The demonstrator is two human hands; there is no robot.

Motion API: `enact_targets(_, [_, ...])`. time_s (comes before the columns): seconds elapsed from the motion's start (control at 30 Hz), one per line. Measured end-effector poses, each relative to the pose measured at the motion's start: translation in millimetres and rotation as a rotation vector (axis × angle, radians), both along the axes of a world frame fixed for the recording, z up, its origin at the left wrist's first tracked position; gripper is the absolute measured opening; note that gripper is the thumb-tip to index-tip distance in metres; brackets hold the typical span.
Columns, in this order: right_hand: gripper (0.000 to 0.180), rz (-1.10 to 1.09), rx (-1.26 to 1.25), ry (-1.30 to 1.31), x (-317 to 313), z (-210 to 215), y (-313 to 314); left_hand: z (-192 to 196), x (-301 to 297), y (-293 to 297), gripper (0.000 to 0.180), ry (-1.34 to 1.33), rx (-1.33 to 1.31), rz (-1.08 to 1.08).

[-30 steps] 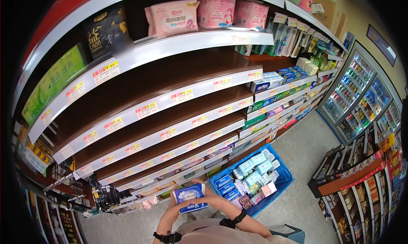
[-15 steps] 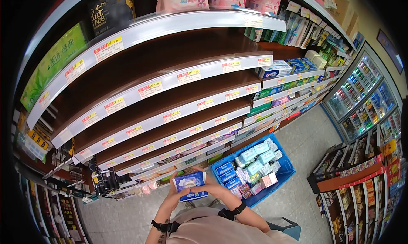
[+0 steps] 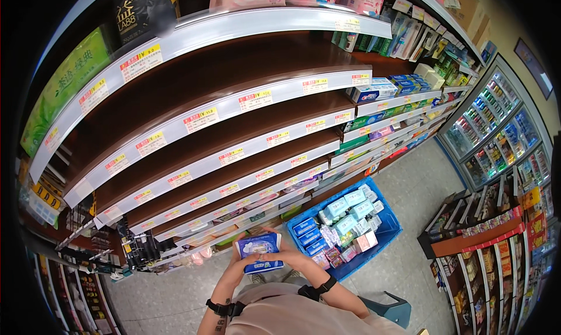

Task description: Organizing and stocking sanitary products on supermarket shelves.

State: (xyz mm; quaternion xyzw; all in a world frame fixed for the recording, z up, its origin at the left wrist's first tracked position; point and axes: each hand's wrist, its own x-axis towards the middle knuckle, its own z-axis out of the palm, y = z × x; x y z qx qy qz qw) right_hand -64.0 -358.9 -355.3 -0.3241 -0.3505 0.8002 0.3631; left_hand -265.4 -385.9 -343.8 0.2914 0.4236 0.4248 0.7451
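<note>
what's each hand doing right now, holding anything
Left hand: closed on the left edge of the blue packet.
Right hand: closed on the same blue packet's right side.

Both forearms entering from the lower edge, near 6 o'clock, and converging upward toward 12. Left hand (image 3: 244, 264) raised at about 11 o'clock from the chest, fingers (image 3: 252, 255) curled inward in a closed grip. Right hand (image 3: 287, 257) at about 1 o'clock, just beside the left, fingers wrapped shut likewise. Dark band around each wrist. Elbows bent and spread outward, left toward 7 o'clock, right toward 4 o'clock.
</note>
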Motion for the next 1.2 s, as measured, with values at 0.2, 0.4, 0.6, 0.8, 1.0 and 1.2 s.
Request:
enact_targets(0.2, [0.102,-0.016,0.001,-0.079,2,3,-3,-5,2,2,0.086,0.025,0.023,-0.031])
enact_targets(0.4, [0.101,-0.006,-0.006,-0.08,1,0,-3,-1,0,2,0.095,0.043,0.035,-0.046])
enact_targets(0.6, [0.099,-0.02,-0.008,-0.024,-3,-2,-4,-1,-4,-2,0.102,0.113,0.094,-0.073])
enact_targets(0.8, [0.105,-0.004,-0.078,0.096,-1,8,-5,12,-1,-6,0.096,0.134,0.064,-0.023])
enact_targets(1.0, [0.109,0.032,-0.033,-0.04,-10,16,-8,2,-4,-11,0.096,0.11,0.073,-0.005])
enact_targets(1.2, [0.108,0.052,-0.047,-0.08,-11,23,-9,1,-6,-16,0.096,0.133,0.077,0.002])
